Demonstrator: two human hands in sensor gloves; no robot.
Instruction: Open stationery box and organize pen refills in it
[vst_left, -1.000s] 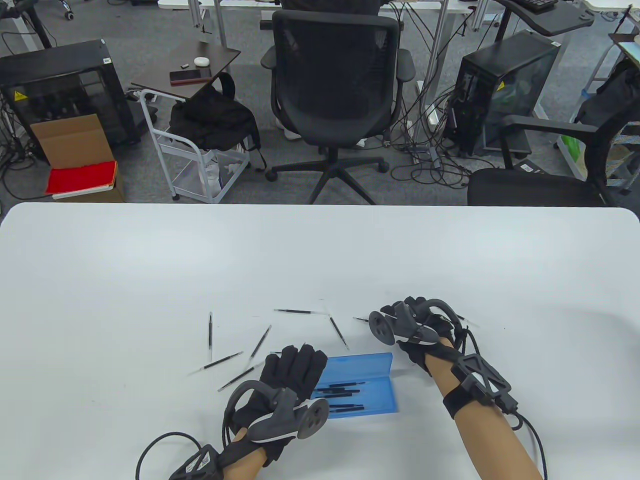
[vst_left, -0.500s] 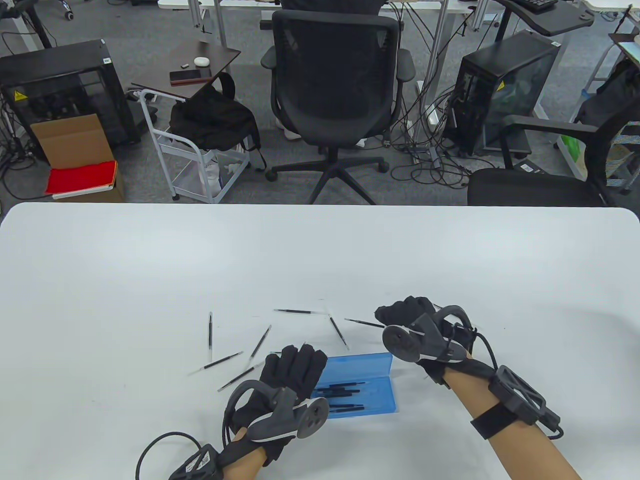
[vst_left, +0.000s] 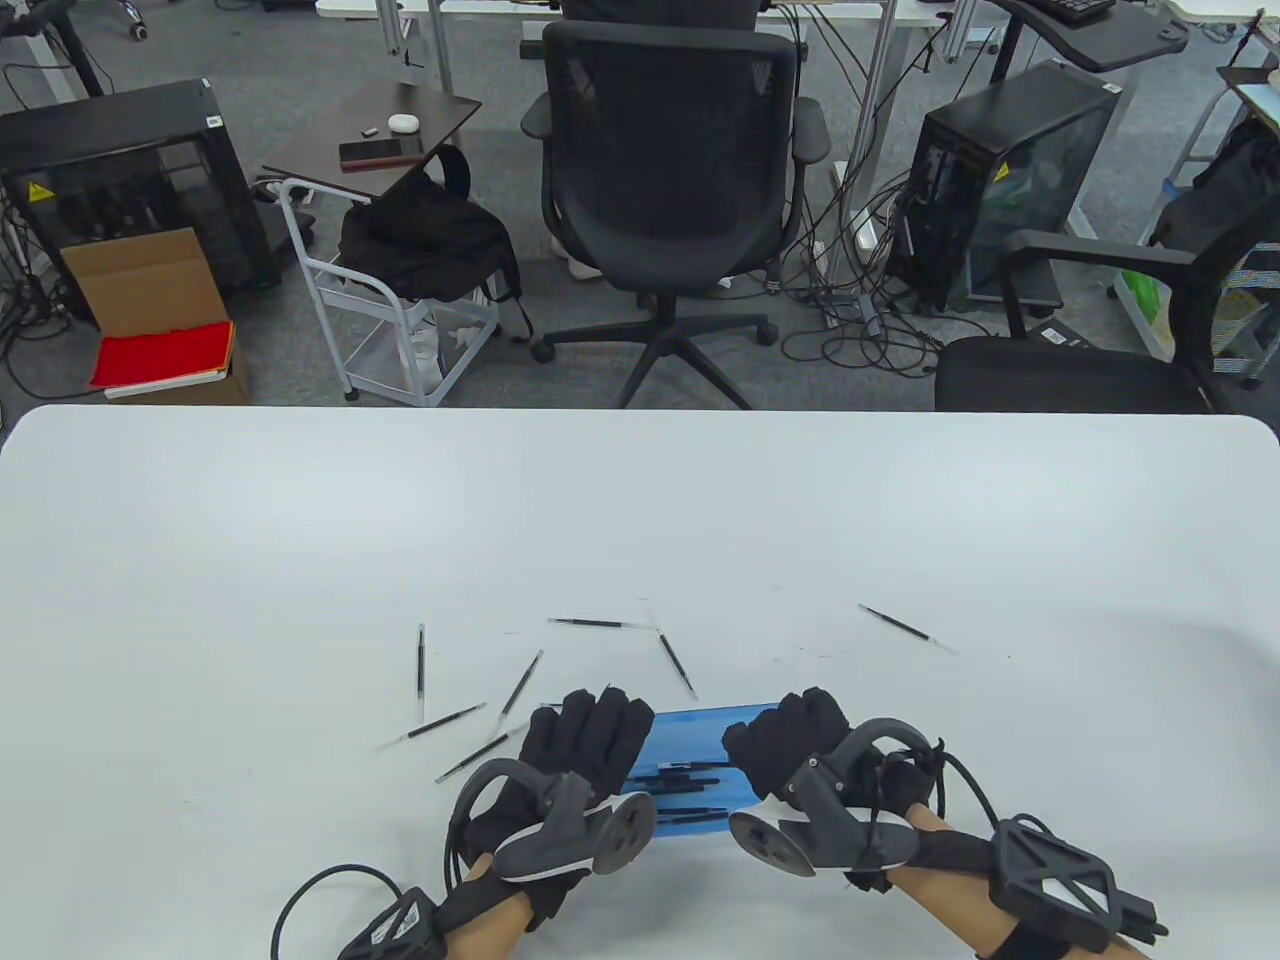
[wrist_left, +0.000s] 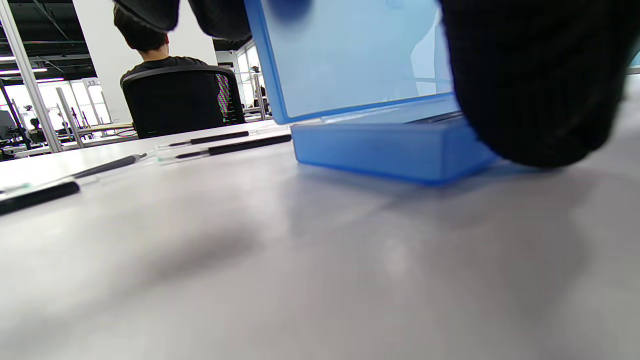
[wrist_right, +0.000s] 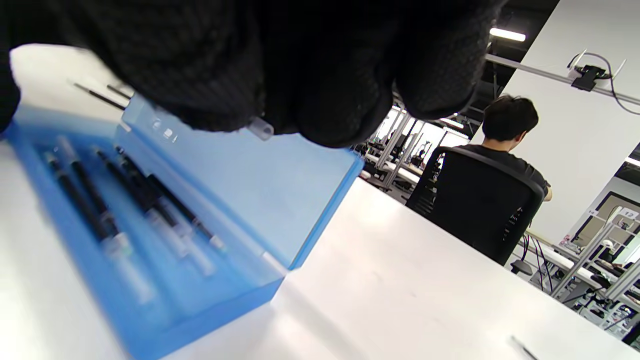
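Left hand (vst_left: 585, 745) flat, steadying stationery box (vst_left: 690, 725) | right hand (vst_left: 785, 745) curled over it — grip unclear | refills (vst_left: 520, 685) loose at 10 o'clock

Plastic, knit cloth and a matt tabletop in front of you.
Your stationery box (vst_left: 690, 722) is translucent blue plastic, smooth, with a soft sheen on its raised lid (wrist_left: 350, 55). The pen refills (wrist_right: 145, 195) inside it are thin clear plastic tubes with dark ink cores. Both your left hand (vst_left: 585, 745) and right hand (vst_left: 790, 745) wear black knitted cloth gloves, matt and finely ribbed. The trackers (vst_left: 600, 840) on them look like hard grey plastic, matt. The table (vst_left: 300, 520) is white, smooth, faintly reflective.
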